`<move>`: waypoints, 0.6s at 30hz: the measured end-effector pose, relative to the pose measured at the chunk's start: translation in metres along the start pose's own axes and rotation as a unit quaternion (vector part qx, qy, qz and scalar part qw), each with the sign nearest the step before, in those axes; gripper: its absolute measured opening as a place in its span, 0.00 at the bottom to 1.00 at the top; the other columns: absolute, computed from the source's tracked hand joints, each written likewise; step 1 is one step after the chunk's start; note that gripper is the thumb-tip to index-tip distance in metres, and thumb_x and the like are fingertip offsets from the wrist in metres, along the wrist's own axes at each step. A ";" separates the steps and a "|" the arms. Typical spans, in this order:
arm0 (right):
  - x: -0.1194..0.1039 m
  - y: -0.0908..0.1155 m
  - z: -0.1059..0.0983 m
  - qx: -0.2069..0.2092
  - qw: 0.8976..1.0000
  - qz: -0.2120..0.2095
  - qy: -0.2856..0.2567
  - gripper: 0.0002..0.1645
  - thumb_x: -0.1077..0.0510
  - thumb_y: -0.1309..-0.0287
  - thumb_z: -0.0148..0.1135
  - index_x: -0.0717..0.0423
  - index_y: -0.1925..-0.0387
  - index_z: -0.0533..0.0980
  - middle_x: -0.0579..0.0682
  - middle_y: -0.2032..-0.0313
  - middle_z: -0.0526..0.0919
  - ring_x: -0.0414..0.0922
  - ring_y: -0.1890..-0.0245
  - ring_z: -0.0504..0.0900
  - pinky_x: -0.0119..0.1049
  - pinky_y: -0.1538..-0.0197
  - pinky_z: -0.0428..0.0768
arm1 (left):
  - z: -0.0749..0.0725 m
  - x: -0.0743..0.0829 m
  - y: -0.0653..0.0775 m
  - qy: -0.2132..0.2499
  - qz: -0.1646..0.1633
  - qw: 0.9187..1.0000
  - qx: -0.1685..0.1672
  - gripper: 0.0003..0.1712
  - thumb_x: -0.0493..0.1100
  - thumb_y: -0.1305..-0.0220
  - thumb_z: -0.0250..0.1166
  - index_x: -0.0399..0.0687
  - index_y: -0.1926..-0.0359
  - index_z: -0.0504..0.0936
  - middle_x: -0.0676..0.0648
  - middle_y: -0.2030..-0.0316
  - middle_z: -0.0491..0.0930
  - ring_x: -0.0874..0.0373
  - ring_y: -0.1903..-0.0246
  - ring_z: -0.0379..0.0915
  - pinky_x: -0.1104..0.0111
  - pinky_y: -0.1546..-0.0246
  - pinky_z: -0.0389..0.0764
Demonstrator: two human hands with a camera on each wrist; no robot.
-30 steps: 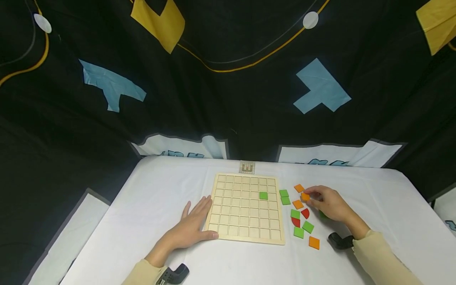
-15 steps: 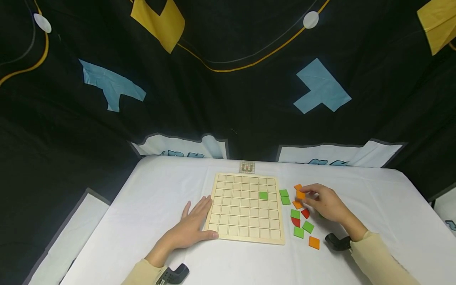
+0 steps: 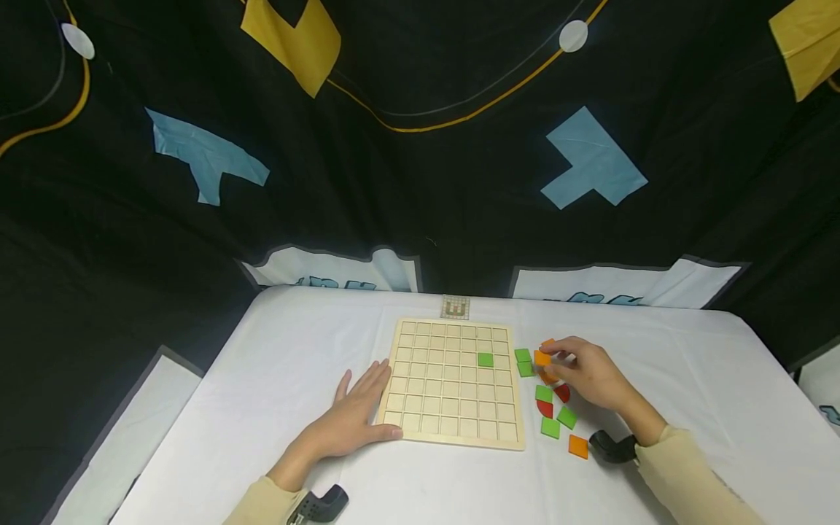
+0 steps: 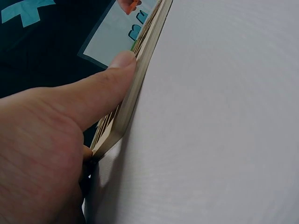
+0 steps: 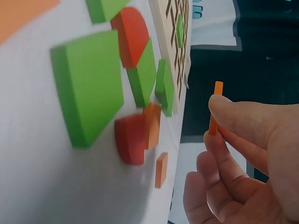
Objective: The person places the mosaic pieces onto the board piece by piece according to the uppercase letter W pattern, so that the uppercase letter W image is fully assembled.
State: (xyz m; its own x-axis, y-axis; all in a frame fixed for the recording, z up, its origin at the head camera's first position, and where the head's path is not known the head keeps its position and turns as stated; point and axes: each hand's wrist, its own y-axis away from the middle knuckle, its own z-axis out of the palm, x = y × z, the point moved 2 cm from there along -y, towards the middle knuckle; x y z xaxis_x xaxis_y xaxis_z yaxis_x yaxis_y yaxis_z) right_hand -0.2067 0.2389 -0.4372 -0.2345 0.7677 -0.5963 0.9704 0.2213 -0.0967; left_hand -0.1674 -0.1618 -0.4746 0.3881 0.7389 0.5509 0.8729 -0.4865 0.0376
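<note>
Between thumb and finger, my right hand (image 3: 590, 373) pinches an orange square tile (image 3: 541, 358). In the right wrist view that tile (image 5: 218, 87) is edge-on and raised off the cloth. My left hand (image 3: 357, 414) rests with straight fingers along the left side of a wooden grid board (image 3: 451, 405), its thumb (image 4: 105, 84) on the near corner. One green tile (image 3: 485, 360) sits in a cell toward the board's upper right. Green tiles (image 3: 550, 427), red quarter-round pieces (image 5: 131, 35) and other orange tiles (image 3: 578, 447) lie right of the board, some partly covered by the right hand.
A small patterned square (image 3: 456, 307) lies just beyond the board's far edge. White cloth (image 3: 315, 321) covers the table. Behind it hangs a black curtain (image 3: 420, 197) with blue and yellow shapes. Dark wrist devices (image 3: 321, 504) sit at both cuffs.
My right hand has moved left toward the board, carrying the orange tile over the loose pieces. The left hand and the board have stayed in place.
</note>
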 end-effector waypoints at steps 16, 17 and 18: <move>-0.013 -0.001 0.015 -0.015 0.999 -0.008 -0.047 0.18 0.62 0.40 0.70 0.55 0.47 0.82 0.52 0.51 0.83 0.47 0.60 0.79 0.33 0.67 0.82 | 0.001 -0.001 -0.001 -0.004 0.000 1.000 -0.001 0.63 0.68 0.40 0.66 0.34 0.22 0.48 0.40 0.21 0.43 0.45 0.22 0.34 0.42 0.28 0.25; -0.014 -0.001 0.016 -0.015 0.999 -0.008 -0.048 0.18 0.62 0.40 0.70 0.55 0.47 0.83 0.52 0.51 0.83 0.47 0.60 0.79 0.34 0.66 0.82 | 0.001 -0.001 0.000 -0.004 0.000 1.000 -0.001 0.62 0.68 0.40 0.66 0.34 0.22 0.48 0.40 0.21 0.43 0.45 0.22 0.34 0.42 0.28 0.25; -0.014 -0.001 0.017 -0.015 0.999 -0.010 -0.049 0.18 0.62 0.40 0.70 0.55 0.47 0.83 0.51 0.51 0.83 0.47 0.60 0.79 0.35 0.65 0.83 | 0.001 -0.001 0.000 -0.004 0.000 1.000 -0.001 0.62 0.68 0.40 0.66 0.34 0.22 0.48 0.40 0.21 0.43 0.45 0.22 0.34 0.42 0.28 0.25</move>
State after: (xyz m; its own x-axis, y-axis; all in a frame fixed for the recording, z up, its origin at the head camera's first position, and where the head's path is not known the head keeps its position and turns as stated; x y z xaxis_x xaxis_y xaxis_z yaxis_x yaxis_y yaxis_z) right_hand -0.2037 0.2172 -0.4421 -0.2454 0.7012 -0.6694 0.9631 0.2552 -0.0857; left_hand -0.1680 -0.1621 -0.4757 0.3906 0.7420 0.5449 0.8720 -0.4880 0.0395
